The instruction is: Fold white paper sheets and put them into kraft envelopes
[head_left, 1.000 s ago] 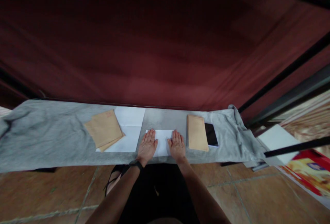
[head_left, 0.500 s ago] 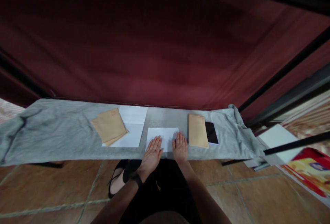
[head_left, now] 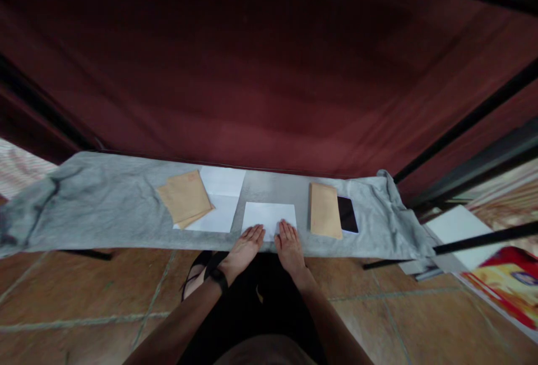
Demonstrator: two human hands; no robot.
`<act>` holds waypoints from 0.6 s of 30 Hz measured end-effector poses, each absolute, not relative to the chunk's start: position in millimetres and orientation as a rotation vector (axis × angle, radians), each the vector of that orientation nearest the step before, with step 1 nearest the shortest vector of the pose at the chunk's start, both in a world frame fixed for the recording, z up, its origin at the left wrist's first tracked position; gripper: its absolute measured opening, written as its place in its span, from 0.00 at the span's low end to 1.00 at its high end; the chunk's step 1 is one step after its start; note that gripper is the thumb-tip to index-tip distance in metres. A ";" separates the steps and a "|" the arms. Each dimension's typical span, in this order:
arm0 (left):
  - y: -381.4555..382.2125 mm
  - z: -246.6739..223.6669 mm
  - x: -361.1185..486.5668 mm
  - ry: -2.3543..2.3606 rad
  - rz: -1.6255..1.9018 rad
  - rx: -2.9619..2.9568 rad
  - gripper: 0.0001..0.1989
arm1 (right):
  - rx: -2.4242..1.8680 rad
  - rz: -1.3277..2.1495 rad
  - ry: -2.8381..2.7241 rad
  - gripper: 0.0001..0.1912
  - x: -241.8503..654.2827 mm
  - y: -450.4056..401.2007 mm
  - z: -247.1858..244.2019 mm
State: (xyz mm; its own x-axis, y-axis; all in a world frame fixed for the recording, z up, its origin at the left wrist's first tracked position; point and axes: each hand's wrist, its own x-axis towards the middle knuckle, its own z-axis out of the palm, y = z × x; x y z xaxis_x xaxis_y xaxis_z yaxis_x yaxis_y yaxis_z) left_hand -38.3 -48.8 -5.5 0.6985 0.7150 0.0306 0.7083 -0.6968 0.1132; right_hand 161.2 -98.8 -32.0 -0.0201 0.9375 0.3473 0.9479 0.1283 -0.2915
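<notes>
The white paper (head_left: 269, 213) is held flat at its near side on the cloth-covered surface (head_left: 275, 185) by the left hand (head_left: 244, 248) and right hand (head_left: 291, 250), their fingers straight, close together, between brown envelopes (head_left: 187, 197) and a brown envelope stack (head_left: 325, 211).

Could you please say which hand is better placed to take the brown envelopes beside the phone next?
Probably the right hand: it rests on the white paper, nearer those brown envelopes; the left hand is farther away.
</notes>
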 end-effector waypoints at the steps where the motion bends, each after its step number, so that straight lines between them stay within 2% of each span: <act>1: -48.4 -4.2 -38.4 1.181 0.092 2.837 0.31 | -1.816 -0.047 -1.963 0.26 161.2 -98.3 -32.1; 4: -48.1 -1.9 -37.8 1.199 0.087 2.862 0.30 | -1.817 -0.069 -1.960 0.26 156.9 -95.3 -31.0; 8: -48.4 -3.8 -29.2 1.274 0.226 2.815 0.25 | -1.821 -0.044 -1.975 0.25 141.1 -88.4 -27.0; 18: -52.5 -23.5 -23.8 1.469 0.454 2.748 0.28 | -1.895 -0.117 -1.964 0.26 143.8 -87.3 -35.3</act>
